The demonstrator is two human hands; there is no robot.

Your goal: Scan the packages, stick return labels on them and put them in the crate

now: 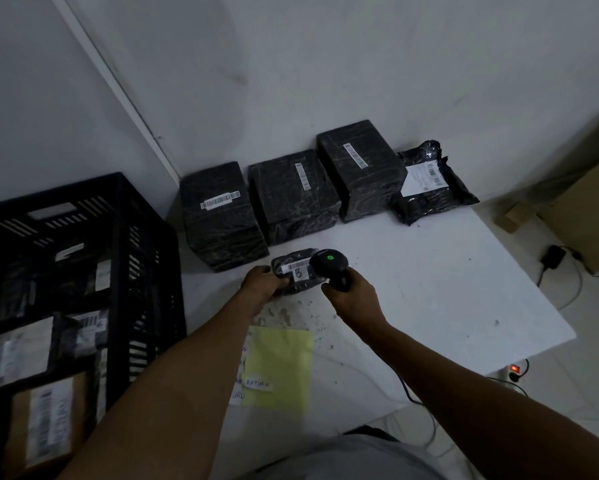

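Note:
My left hand (261, 282) grips a small black package (296, 277) with a white barcode strip and a "B" tag, low over the white table (429, 289). My right hand (351, 296) holds a black barcode scanner (329, 263) just right of the package; a green light shows on the scanner's head. Three black-wrapped boxes stand along the wall: left (220, 216), middle (292, 195), right (360, 168). A black poly bag (429, 183) with a white label lies beside them. A yellow sheet (279, 365) with a "RETURN" label (257, 383) lies near me. The black crate (83, 271) at left holds several packages.
The scanner's cable (408, 393) trails off the table's near edge. A power strip with a red switch (515, 369) and an adapter (552, 258) lie on the floor at right. Cardboard pieces (582, 216) stand at the far right.

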